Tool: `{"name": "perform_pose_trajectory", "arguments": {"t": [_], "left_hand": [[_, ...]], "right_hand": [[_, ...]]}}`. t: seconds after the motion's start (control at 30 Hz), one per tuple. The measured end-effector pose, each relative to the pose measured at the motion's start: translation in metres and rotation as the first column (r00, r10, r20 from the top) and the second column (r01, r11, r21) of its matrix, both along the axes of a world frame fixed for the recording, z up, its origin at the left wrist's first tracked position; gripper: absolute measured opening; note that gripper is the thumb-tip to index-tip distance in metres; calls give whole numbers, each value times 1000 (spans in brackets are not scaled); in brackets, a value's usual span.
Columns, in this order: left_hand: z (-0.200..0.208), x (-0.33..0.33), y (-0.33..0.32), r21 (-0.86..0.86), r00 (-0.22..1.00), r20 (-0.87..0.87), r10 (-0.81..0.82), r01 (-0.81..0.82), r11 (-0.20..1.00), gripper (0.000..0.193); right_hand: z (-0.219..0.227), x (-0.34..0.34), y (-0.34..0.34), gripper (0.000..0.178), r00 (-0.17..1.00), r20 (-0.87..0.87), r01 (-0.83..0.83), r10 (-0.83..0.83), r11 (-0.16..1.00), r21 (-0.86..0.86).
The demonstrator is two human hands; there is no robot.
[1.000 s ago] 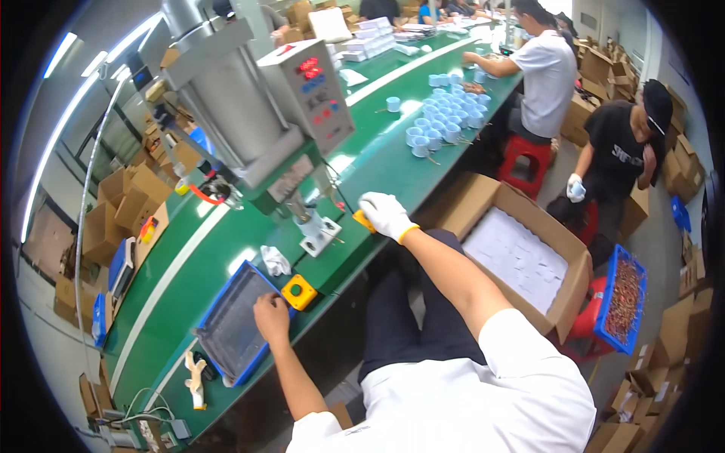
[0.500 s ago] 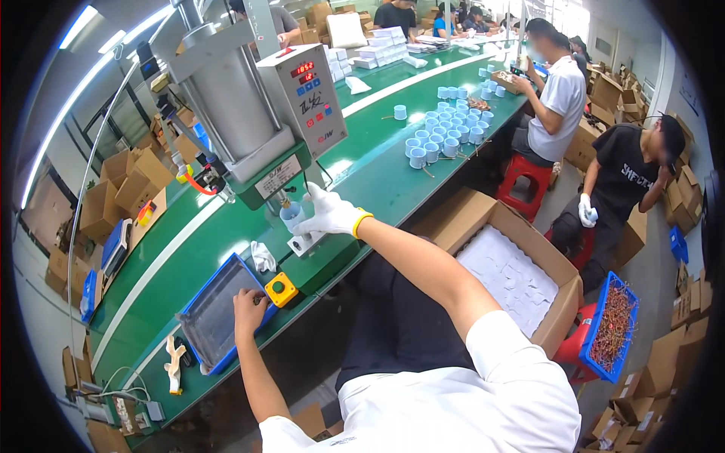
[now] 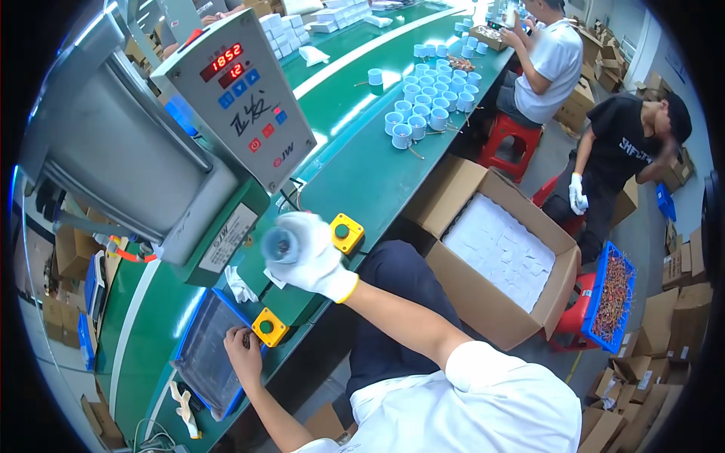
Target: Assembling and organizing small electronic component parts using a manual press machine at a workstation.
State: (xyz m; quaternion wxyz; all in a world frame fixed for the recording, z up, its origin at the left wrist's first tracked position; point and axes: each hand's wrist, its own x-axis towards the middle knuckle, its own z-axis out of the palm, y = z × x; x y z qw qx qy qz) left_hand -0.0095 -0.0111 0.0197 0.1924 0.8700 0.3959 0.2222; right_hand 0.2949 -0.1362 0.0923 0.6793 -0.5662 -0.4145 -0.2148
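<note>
Gripping white cup [image 3: 281,245] in gloved right hand [image 3: 313,257]; left hand [image 3: 243,349] on blue tray [image 3: 204,355].

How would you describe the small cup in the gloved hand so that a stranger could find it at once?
Start at the large grey press machine on the green bench. Just below its slanted control panel, the person's white-gloved right hand holds a small pale-blue cylindrical cup, open end toward the camera. Unlike the cluster of similar cups standing farther along the bench, it is lifted and blurred.

white glove [image 3: 313,260], yellow button boxes [image 3: 347,232], green bench [image 3: 362,170]
</note>
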Motion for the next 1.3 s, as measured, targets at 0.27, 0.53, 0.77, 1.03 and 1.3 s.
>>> {"name": "perform_pose_trajectory", "arguments": {"t": [0.27, 0.53, 0.77, 1.03, 1.3], "left_hand": [[8, 4, -8, -14, 998, -12, 66, -66, 998, 14], [4, 10, -2, -25, 998, -50, 33, -34, 999, 16], [14, 4, -14, -40, 993, -58, 102, -104, 994, 17], [11, 9, -6, 28, 992, -75, 97, -96, 995, 20], [13, 10, -6, 93, 998, -46, 31, -26, 995, 25]], "right_hand": [[9, 207, 17, 94, 907, -381, 61, -180, 950, -305], [-50, 302, 124, 40, 922, 372, 370, -108, 534, -760], [30, 345, -6, 45, 959, 280, 267, -53, 511, -817], [33, 427, -98, 65, 993, 98, 102, 72, -60, -993], [23, 436, -81, 53, 999, 23, 32, 49, -194, -981]]}}
